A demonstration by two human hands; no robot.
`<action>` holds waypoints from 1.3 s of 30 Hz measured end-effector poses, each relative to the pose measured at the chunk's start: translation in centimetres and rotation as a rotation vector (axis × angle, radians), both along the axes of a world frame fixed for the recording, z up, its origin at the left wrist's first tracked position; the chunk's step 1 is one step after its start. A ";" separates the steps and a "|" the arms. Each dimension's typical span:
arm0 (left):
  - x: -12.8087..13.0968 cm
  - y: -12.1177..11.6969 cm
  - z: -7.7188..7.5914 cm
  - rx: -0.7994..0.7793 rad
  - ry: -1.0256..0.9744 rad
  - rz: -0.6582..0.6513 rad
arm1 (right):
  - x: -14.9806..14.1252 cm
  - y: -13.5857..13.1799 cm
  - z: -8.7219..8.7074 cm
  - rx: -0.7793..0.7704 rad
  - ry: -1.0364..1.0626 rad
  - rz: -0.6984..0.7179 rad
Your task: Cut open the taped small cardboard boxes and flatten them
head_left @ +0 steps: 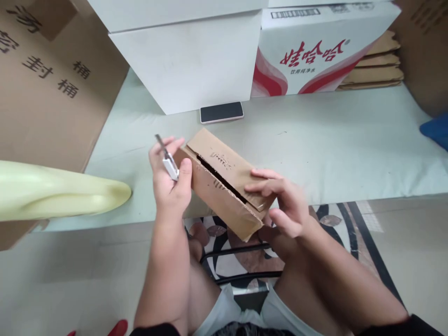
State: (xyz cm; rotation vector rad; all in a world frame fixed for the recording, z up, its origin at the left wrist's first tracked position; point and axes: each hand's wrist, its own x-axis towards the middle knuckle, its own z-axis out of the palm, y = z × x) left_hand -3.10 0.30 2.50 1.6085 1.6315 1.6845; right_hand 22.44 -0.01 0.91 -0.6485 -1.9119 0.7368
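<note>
Step in hand, my read from this end: handling the small cardboard box at its gapped long edge, knife kept ready in the left grip; next move, I judge, calls for a steady hold on the box and the bare blade kept pointing away from fingers and card; the knife sharing a hand with the box looks like the main risk.

Box sits between my two grips, tilted, running from upper left to lower right; lower end juts past the front edge of the counter; whether any of it rests on the counter, I cannot tell; a dark slot runs along the edge between top and near side, card ragged beside it, with rough torn-looking marks on top.

Left hand: thumb pressed to the box's near side by the upper-left end, fingers round behind; grip is closed on the utility knife, white handle lying across the palm by the thumb.

Right hand: fingertips touching the top at the lower-right end, thumb by the end corner; whether that grip clamps or only steadies, I cannot tell.

Beyond the box, a phone lies on the counter, just in front of a white carton; red-lettered carton stands to its right.
</note>
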 end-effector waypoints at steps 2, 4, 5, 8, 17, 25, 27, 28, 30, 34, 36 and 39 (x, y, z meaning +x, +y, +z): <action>0.2 -0.4 0.3 -0.011 0.217 -0.047 | 0.0 -0.2 0.8 -0.026 -0.101 0.022; 0.3 -0.7 0.7 -0.049 0.354 -0.108 | 0.0 -0.4 2.0 -0.037 -0.194 0.026; 0.4 -0.8 0.8 -0.071 0.390 -0.133 | 0.0 -0.4 2.7 -0.032 -0.242 0.021; 0.7 -0.9 1.0 -0.092 0.442 -0.170 | -0.2 -0.8 5.4 0.026 -0.394 -0.047; 2.0 -1.9 1.3 -0.131 0.621 -0.304 | -5.3 -2.0 9.0 0.067 -0.708 -0.039; 0.6 -3.0 2.7 -0.236 0.669 -0.390 | -3.9 -0.6 6.3 -0.039 -0.434 -0.315; 0.6 -3.0 2.7 -0.245 0.638 -0.412 | -2.7 0.2 5.6 -0.068 -0.206 -0.473; 0.6 -2.9 2.6 -0.248 0.626 -0.401 | -2.2 0.6 5.3 -0.081 -0.049 -0.552; 0.9 -2.8 2.3 -0.246 0.613 -0.339 | -1.3 1.3 4.6 -0.124 0.271 -0.653; 1.5 -2.6 1.4 -0.202 0.642 -0.228 | -0.4 2.1 3.9 -0.299 0.658 -0.588; 1.6 -2.4 1.1 -0.179 0.648 -0.204 | 0.0 2.0 3.9 -0.367 0.770 -0.499; 1.4 -2.2 0.8 -0.171 0.635 -0.185 | 0.5 1.9 4.0 -0.515 0.896 -0.350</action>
